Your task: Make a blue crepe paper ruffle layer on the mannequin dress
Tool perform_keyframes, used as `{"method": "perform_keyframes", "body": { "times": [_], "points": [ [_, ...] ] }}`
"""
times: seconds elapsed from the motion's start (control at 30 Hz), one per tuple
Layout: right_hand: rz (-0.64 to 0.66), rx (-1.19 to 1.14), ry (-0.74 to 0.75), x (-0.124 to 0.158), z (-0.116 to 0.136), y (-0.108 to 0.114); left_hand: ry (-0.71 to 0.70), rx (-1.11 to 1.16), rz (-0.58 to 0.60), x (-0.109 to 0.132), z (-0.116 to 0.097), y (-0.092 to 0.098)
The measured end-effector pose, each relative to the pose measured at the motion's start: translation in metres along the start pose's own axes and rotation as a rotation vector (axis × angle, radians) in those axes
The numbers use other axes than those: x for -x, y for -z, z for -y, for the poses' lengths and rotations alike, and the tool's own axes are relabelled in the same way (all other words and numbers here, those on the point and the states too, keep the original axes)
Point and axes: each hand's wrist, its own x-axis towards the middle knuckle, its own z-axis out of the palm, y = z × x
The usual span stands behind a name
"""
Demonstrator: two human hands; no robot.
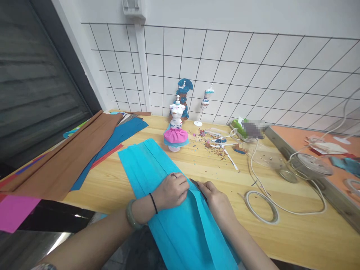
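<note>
A long sheet of turquoise crepe paper (146, 161) lies across the wooden table (197, 165) and hangs over its near edge. My left hand (171, 191) rests on the paper with its fingers curled down, pinning it. My right hand (215, 200) is just to the right, closed on a dark pair of scissors (197, 184) whose blades point at the paper's edge by the left fingers. A small mannequin in a pink and blue paper skirt (176, 129) stands behind the sheet.
Brown (70, 153), blue and pink paper sheets lie at the left. Two more small mannequins (206, 101) stand by the wire-grid wall. Paper scraps (216, 146), a glue gun (242, 127) with a white cord (281, 210), a tape roll (261, 206) and an orange board (315, 157) fill the right.
</note>
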Motion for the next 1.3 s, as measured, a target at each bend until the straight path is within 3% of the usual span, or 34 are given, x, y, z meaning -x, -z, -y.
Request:
{"method": "perform_keyframes", "body": {
  "times": [1.3],
  "points": [
    [-0.006, -0.026, -0.014, -0.004, 0.003, 0.000, -0.026, -0.006, -0.014, -0.001, 0.001, -0.003]
  ]
}}
